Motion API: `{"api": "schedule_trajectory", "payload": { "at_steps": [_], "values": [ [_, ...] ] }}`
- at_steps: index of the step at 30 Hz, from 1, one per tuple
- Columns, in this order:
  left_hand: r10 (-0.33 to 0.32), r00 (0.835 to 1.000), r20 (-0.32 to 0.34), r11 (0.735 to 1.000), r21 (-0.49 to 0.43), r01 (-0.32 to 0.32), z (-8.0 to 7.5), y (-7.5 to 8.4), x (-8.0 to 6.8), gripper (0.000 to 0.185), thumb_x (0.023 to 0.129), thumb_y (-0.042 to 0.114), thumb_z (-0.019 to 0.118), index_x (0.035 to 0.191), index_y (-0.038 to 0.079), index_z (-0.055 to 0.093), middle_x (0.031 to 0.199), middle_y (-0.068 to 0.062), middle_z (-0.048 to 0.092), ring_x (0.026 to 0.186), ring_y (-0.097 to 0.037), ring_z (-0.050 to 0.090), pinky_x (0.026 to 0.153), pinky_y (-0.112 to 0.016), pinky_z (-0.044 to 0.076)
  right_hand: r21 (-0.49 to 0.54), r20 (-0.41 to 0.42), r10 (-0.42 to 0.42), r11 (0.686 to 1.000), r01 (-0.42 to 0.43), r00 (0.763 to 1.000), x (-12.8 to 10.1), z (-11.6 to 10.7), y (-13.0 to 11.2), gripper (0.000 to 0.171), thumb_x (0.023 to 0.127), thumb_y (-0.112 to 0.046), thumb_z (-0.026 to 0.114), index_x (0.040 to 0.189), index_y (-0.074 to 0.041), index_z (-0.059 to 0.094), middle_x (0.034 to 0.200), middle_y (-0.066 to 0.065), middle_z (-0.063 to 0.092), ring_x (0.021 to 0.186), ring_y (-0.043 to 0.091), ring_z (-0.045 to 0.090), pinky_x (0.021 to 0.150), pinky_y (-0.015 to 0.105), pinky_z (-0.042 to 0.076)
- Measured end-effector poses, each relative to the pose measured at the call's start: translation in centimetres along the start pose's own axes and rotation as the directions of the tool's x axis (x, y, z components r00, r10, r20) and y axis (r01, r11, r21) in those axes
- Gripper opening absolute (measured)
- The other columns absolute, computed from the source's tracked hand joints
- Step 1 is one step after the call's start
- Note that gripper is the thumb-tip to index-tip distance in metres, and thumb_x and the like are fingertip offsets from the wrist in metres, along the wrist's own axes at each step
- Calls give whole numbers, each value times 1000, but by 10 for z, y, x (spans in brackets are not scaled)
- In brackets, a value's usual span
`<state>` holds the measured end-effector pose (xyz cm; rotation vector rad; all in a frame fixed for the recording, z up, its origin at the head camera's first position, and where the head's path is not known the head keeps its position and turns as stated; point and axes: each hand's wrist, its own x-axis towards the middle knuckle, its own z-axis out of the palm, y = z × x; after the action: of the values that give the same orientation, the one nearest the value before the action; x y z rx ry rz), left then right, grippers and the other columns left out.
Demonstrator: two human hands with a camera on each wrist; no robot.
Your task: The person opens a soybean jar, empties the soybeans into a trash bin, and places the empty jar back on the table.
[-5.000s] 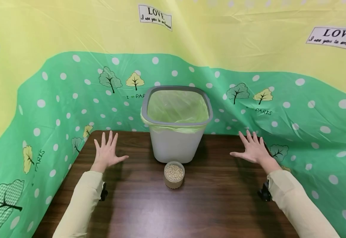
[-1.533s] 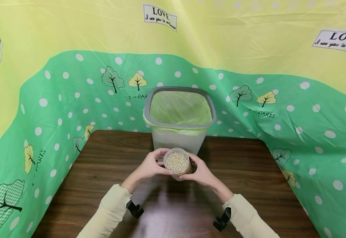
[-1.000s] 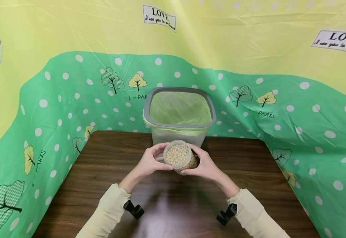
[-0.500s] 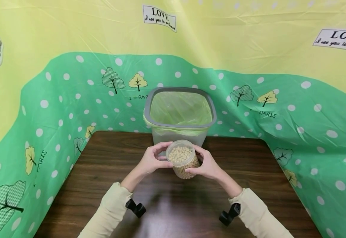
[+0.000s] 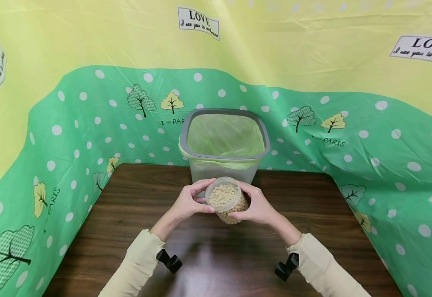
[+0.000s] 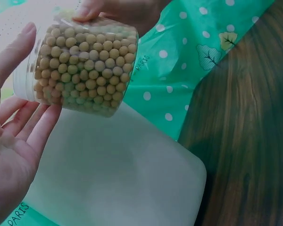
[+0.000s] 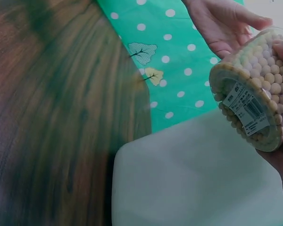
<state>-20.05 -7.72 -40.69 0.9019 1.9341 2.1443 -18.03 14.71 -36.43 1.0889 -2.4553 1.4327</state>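
Observation:
In the head view a clear plastic jar (image 5: 234, 206) of small round beige beans is held above the table, tilted. My left hand (image 5: 187, 202) holds its rim end, thumb in front and fingers behind. My right hand (image 5: 258, 206) grips the jar's body from the other side. The left wrist view shows the beans (image 6: 89, 70) through the wall, with a whitish ring (image 6: 23, 70) at the rim end between the left thumb and fingers. Whether a clear lid covers the jar I cannot tell. A barcode label (image 7: 247, 110) is on its base.
Behind the jar stands a light grey bin (image 5: 223, 170) with a grey rim and a green bag liner (image 5: 225, 134). The dark wooden table (image 5: 138, 198) ends against a green and yellow printed cloth (image 5: 100, 107). A black device (image 5: 169, 260) sits on each wrist.
Five seconds ago both hands were spread apart and the jar stood on the table. Both hands have since gripped and lifted it. Over the last half second it has shifted only slightly.

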Motion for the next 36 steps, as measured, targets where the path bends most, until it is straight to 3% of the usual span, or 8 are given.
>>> {"api": "schedule_trajectory", "payload": {
  "at_steps": [10,15,19,22,27,31,33,36],
  "values": [
    [-12,996,-84,1000,23,14,5,-4,-1,72,66,0,79,130,-4,45,130,-20,45,116,-19,49,83,-35,50,-42,-60,-38,998,35,997,2,6,18,76,59,-5,83,126,5,48,113,17,58,100,25,56,81,31,48],
    [-22,1000,17,999,-33,23,-2,0,-3,67,69,7,78,125,-10,45,125,-22,50,111,-14,51,83,-35,50,118,34,89,989,-92,995,-6,5,39,75,64,-7,81,130,-4,46,117,11,56,103,14,54,84,26,47],
    [-22,991,136,996,-85,34,-8,1,-4,76,70,17,79,128,-14,39,130,-24,44,113,-12,50,85,-35,49,222,123,80,969,-106,989,-11,3,42,71,66,-5,78,129,1,46,117,15,55,102,13,54,85,26,46],
    [-13,984,176,996,-86,29,-7,0,-3,85,69,23,79,132,-13,34,135,-27,38,115,-11,48,86,-34,49,194,128,43,979,-68,991,-11,3,37,72,65,-3,79,128,2,45,117,16,55,103,12,53,86,25,45],
    [23,997,69,998,-67,-19,0,-2,-1,83,68,19,80,132,-12,37,133,-29,38,115,-11,49,86,-32,49,1,-14,-41,999,41,999,-6,4,12,76,59,-4,82,126,6,46,114,17,56,101,20,54,82,29,47],
    [23,999,-29,1000,-17,-23,3,2,2,75,69,8,78,132,-8,40,132,-24,41,116,-16,49,87,-34,48,-151,-150,-64,988,41,987,-1,6,-1,79,55,-7,84,123,8,48,112,19,56,99,28,55,81,35,48],
    [3,999,-38,1000,-8,-3,1,4,3,72,70,5,77,131,-8,41,131,-24,43,114,-19,50,87,-34,48,-138,-167,-42,990,19,985,0,6,-1,78,55,-5,83,123,8,47,112,20,56,99,27,56,80,33,48],
    [-27,1000,-6,999,-46,26,-5,8,6,71,70,9,78,127,-12,42,127,-26,46,109,-20,54,86,-34,49,-25,-123,22,999,-25,992,-1,4,7,76,59,-1,81,125,8,46,113,20,56,100,21,56,81,26,48]
  ]
}}
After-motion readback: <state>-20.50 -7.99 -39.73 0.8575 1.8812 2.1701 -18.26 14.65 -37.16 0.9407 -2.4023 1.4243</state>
